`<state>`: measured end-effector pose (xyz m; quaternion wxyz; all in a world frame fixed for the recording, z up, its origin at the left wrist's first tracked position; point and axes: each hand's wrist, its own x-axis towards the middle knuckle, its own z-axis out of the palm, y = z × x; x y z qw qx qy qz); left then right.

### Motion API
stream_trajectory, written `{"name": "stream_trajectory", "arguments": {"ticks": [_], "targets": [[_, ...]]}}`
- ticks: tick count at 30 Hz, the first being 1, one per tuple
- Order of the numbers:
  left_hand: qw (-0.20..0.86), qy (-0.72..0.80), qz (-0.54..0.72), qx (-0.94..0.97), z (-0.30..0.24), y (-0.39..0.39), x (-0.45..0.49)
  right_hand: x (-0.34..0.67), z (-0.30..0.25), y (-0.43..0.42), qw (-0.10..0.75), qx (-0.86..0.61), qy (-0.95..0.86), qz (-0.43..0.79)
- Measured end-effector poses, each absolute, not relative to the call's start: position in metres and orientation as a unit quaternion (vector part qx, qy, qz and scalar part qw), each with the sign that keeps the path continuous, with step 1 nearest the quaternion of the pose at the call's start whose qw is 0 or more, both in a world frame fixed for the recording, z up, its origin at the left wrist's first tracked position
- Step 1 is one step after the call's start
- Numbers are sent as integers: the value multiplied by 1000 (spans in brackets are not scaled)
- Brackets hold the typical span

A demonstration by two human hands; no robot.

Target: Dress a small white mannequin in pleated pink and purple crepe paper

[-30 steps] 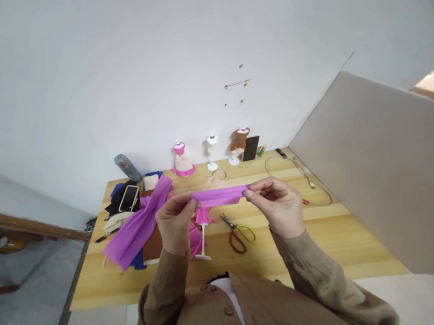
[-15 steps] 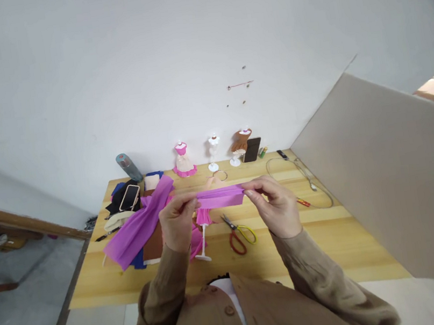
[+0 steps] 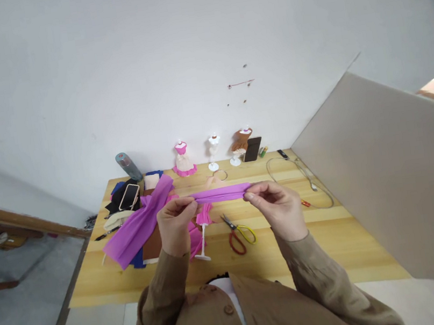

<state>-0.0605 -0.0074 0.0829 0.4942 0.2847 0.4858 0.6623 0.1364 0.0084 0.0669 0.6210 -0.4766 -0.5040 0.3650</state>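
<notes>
Between my two hands a narrow folded strip of purple fabric point(image 3: 221, 194) is stretched level above the table. My left hand point(image 3: 176, 225) pinches its left end, and my right hand point(image 3: 280, 208) pinches the right end. Below the strip stands a small white mannequin stand point(image 3: 203, 243) with pink cloth point(image 3: 204, 214) on it, its upper part hidden by the strip. Scissors point(image 3: 238, 234) with one red and one yellow handle lie partly spread on the wood between my forearms. A larger purple fabric piece point(image 3: 141, 228) lies left of my left hand.
Along the wall stand a pink-dressed mini mannequin point(image 3: 183, 159), a white one point(image 3: 214, 152), a brown-dressed one point(image 3: 242, 142) and a dark phone point(image 3: 252, 149). A bottle point(image 3: 128, 167), another phone point(image 3: 129, 197) and cloth pieces are at left. A cable point(image 3: 330, 194) and a grey panel point(image 3: 382, 176) are at right.
The purple strip has become narrower, its lower flap folded up. My hands have spread slightly farther apart, still pinching its ends.
</notes>
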Motion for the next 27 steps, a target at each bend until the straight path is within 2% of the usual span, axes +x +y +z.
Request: {"name": "stream_trajectory", "arguments": {"ticks": [27], "targets": [[451,493,673,319,79,-9,-65,137,71,8,620,-451,-512,387]]}}
